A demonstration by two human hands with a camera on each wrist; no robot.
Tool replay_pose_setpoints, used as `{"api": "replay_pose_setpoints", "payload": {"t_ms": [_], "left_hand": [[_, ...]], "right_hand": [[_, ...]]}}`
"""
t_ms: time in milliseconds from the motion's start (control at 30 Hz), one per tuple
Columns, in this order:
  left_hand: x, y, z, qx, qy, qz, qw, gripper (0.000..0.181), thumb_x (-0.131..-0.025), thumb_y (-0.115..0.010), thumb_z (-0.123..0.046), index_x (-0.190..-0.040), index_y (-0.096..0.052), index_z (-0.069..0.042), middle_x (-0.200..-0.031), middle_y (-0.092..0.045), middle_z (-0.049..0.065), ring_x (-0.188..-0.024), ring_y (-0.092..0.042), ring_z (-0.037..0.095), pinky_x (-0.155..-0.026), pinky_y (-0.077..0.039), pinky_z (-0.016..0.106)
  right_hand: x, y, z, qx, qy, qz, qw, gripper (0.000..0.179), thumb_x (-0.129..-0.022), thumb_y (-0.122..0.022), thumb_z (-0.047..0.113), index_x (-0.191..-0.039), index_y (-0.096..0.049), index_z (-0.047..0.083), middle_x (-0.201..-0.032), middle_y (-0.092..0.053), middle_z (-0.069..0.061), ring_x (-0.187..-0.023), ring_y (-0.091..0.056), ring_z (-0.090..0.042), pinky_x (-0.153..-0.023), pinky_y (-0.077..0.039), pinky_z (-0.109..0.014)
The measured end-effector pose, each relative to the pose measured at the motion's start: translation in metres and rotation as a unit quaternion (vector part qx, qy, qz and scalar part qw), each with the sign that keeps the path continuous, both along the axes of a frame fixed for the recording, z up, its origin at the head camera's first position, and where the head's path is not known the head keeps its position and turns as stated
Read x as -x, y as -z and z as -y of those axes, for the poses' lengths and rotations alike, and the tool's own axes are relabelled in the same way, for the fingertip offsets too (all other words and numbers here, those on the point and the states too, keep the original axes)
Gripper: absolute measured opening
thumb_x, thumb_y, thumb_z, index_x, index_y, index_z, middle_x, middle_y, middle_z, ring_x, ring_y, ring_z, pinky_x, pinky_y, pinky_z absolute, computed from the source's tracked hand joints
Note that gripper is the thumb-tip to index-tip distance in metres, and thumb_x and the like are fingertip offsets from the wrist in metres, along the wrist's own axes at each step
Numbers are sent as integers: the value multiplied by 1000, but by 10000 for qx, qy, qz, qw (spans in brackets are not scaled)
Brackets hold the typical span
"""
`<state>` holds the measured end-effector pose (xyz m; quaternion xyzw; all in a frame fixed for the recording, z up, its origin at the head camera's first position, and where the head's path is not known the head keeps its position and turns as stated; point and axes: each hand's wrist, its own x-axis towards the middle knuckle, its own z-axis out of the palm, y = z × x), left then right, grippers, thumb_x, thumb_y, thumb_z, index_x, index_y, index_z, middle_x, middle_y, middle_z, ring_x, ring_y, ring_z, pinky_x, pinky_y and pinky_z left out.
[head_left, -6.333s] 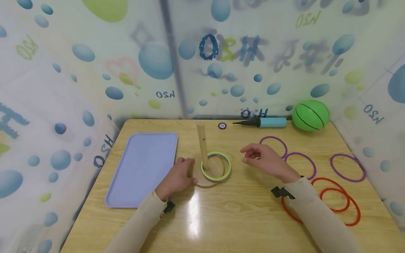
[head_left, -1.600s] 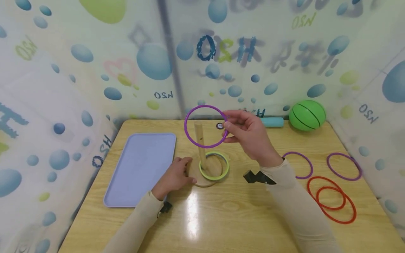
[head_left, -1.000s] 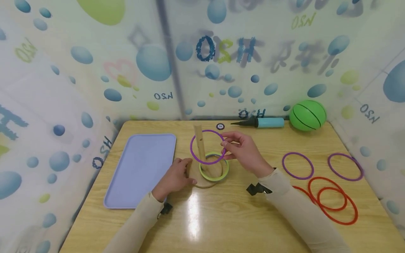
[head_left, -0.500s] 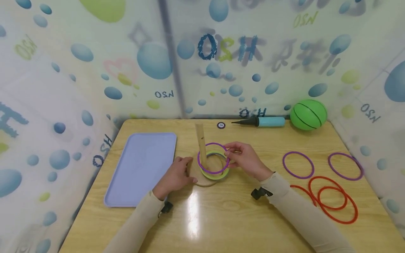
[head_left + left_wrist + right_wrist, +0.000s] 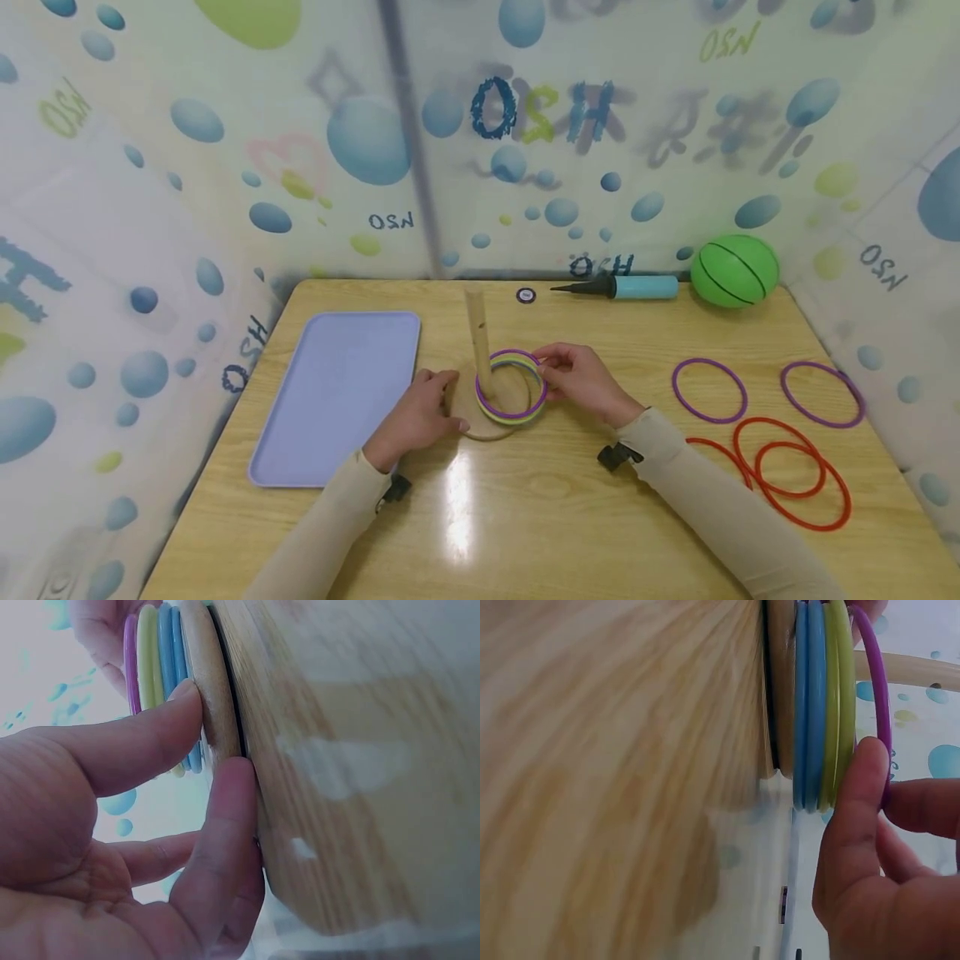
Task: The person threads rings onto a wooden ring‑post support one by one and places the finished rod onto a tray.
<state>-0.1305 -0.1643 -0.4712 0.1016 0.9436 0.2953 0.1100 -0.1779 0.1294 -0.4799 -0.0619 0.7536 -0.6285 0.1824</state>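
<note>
A ring-toss stand has a round wooden base (image 5: pixel 463 408) and an upright wooden peg (image 5: pixel 480 342). My left hand (image 5: pixel 416 421) grips the base's left edge, thumb on its upper face and fingers along its side. Around the peg lie blue rings (image 5: pixel 808 712) at the bottom, with yellow-green rings (image 5: pixel 845 712) stacked on them. My right hand (image 5: pixel 585 383) pinches a thin purple ring (image 5: pixel 883 697) between thumb and fingers. That ring encircles the peg just above the stack, and its near side in the right wrist view tilts away from the yellow-green ones.
A pale blue tray (image 5: pixel 345 392) lies on the left. Two purple rings (image 5: pixel 673 382) and several red rings (image 5: pixel 821 529) lie on the right, the red ones overlapping and partly under the right sleeve. Along the back are a small round disc (image 5: pixel 527 295), a hand pump (image 5: pixel 645 287) and a green ball (image 5: pixel 735 271).
My right hand picked up a purple ring from the right, brought it over the peg and lowered it down to the stack. The left hand has stayed at the base.
</note>
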Motion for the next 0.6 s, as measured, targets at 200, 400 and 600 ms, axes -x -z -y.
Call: {"api": "replay_pose_setpoints", "payload": {"t_ms": [200, 400, 600], "left_hand": [[1, -2, 1, -19, 17, -34, 10000, 88, -81, -93, -22, -154, -50, 0, -126, -57, 21, -104, -57, 26, -96, -53, 48], [2, -2, 0, -17, -7, 54, 10000, 89, -82, -92, -23, -156, -48, -1, -128, -56, 20, -103, -57, 25, -96, -53, 46], [2, 0, 0, -25, -26, 91, 10000, 89, -82, -92, -24, -156, -48, -2, -127, -56, 18, -103, -56, 24, -95, -52, 46]], "right_hand": [[3, 2, -1, -638, -58, -360, 9973, 28, -101, -68, 5, -129, -71, 1, -104, -70, -19, -82, -67, -17, -70, -64, -32], [4, -1, -2, -918, -217, -252, 9952, 27, -99, -70, 4, -127, -71, 3, -96, -67, -14, -76, -67, -18, -69, -63, -32], [5, -2, -6, -848, -273, -166, 9959, 28, -99, -70, 5, -126, -70, 2, -96, -68, -13, -76, -69, -20, -69, -63, -33]]}}
